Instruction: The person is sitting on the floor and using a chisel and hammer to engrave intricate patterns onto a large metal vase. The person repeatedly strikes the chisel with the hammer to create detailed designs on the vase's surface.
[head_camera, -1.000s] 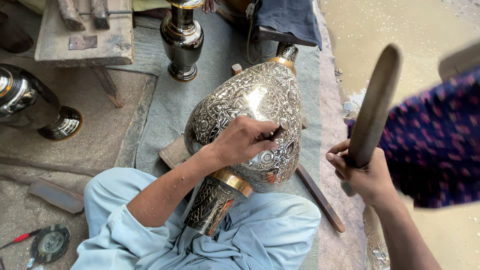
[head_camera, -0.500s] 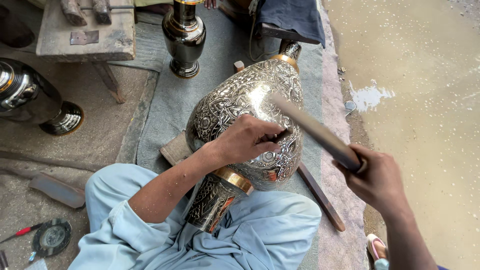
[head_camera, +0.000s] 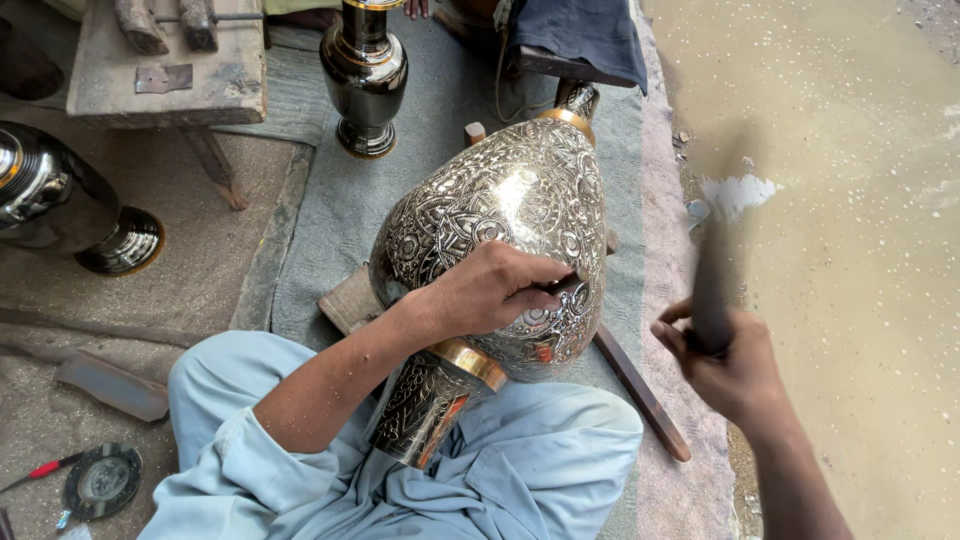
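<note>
A large engraved metal vase (head_camera: 500, 210) lies tilted across my lap, its brass-ringed foot (head_camera: 430, 400) toward me. My left hand (head_camera: 495, 290) rests on its side and pinches a small dark chisel (head_camera: 565, 283) against the engraved surface. My right hand (head_camera: 725, 360) is raised to the right of the vase and grips a wooden mallet stick (head_camera: 712, 280), which is blurred and points upward.
A smaller dark polished vase (head_camera: 365, 75) stands upright behind. Another dark vase (head_camera: 60, 200) lies at the left. A wooden block bench (head_camera: 170, 70) sits at the back left. A wooden strip (head_camera: 640, 390) lies on the grey mat. A round disc (head_camera: 100, 482) and red-handled tool lie at bottom left.
My right hand swung the stick down onto the chisel and has lifted it back up to the right. My left hand stays on the vase.
</note>
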